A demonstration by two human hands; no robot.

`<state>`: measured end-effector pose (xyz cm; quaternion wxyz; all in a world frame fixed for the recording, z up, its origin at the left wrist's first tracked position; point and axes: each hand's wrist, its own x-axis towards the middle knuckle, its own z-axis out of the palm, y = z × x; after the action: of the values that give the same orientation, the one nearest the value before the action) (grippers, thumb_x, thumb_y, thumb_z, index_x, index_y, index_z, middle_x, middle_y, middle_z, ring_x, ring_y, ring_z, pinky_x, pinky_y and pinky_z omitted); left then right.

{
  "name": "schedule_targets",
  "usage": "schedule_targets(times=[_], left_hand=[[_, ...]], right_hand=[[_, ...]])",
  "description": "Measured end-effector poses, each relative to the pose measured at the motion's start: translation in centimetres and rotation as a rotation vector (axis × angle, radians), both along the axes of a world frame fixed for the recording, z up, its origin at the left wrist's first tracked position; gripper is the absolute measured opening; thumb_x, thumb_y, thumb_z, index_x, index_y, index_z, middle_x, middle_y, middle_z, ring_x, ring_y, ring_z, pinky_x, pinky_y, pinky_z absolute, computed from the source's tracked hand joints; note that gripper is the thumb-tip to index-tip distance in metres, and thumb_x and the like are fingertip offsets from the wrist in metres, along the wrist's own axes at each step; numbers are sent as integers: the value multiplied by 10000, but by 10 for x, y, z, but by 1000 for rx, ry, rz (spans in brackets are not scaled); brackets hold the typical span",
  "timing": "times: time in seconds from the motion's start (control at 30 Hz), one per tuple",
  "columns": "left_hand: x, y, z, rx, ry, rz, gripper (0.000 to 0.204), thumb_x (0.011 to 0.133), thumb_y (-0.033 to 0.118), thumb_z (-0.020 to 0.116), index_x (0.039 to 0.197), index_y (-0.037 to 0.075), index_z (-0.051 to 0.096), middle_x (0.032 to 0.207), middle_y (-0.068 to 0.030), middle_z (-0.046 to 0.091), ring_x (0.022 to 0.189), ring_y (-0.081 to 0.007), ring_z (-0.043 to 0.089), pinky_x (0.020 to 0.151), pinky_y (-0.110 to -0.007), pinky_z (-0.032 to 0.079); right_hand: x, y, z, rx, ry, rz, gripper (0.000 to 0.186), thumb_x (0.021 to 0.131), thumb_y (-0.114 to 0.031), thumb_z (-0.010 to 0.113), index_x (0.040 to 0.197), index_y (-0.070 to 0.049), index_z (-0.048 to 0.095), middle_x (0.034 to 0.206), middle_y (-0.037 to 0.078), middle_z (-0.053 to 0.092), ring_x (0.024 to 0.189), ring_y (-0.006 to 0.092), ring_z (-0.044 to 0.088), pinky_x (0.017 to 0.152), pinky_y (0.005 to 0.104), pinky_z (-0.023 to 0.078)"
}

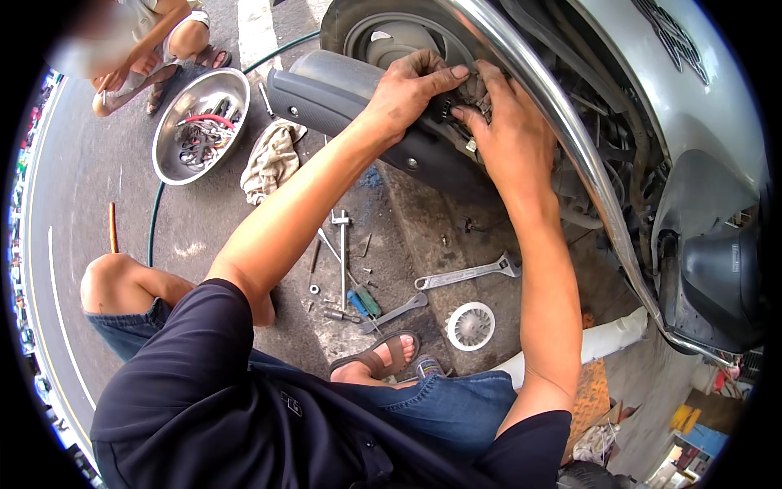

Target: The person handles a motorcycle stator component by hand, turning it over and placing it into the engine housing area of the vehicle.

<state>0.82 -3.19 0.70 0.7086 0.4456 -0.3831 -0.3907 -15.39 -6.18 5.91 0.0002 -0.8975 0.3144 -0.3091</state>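
Engine part [477, 91] sits at upper centre, beside the muffler [322, 96]; my left hand [411, 91] and right hand [513, 130] surround it, whether clamped I cannot tell; step appears manual adjustment; next move likely calls for steady pressure.

Bowl [169, 138] left of left hand [406, 91]

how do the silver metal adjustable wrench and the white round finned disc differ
The silver metal adjustable wrench is long and slim; the white round finned disc is circular. The wrench is silver; the disc has a white rim. The wrench sits higher in the picture than the disc. Both lie on the ground, untouched.
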Motion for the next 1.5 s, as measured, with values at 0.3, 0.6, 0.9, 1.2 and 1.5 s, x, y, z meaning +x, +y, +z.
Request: schedule_targets(times=[0.3, 0.6, 0.9, 1.2, 1.5], left_hand=[[-12, 3, 10, -41, 162, -21, 224, 860, 157, 743, 778, 63, 557, 749, -11, 617, 669, -72, 548, 608, -222, 442], [-14, 5, 13, -62, 199, -4, 220, 858, 124, 735, 755, 78, 546, 759, -20, 637, 672, -71, 549, 612, -216, 434], [-15, 2, 9, -51, 189, -31, 219, 850, 151, 750, 766, 89, 558, 768, 1, 619, 685, -65, 531, 643, -214, 428], [-10, 3, 6, -100, 239, -32, 186, 866, 132, 729, 788, 78, 569, 795, 2, 628, 719, -69, 548, 681, -218, 445], [-11, 4, 7, -115, 234, -34, 163, 883, 111, 702, 781, 67, 583, 808, -17, 645, 737, -77, 571, 686, -230, 464]], right_hand=[[-3, -6, -5, 137, 18, -28, 549, 786, -266, 770, 1277, -110, 580, 1182, 134, 651, 1096, 324, 612, 893, 404, 490], [-2, -8, -5, 143, 28, -3, 581, 789, -302, 756, 1311, -124, 575, 1208, 136, 645, 1104, 328, 611, 918, 412, 485], [-4, -10, -15, 113, -31, 8, 610, 756, -262, 781, 1318, -159, 570, 1175, 132, 654, 1049, 336, 631, 865, 416, 505], [3, -6, -12, 253, -139, 51, 616, 746, -242, 793, 1319, -182, 572, 1099, 145, 671, 993, 347, 644, 833, 433, 516], [3, -7, -13, 93, -42, 17, 611, 744, -253, 798, 1309, -183, 577, 1083, 136, 674, 978, 332, 652, 831, 434, 520]])
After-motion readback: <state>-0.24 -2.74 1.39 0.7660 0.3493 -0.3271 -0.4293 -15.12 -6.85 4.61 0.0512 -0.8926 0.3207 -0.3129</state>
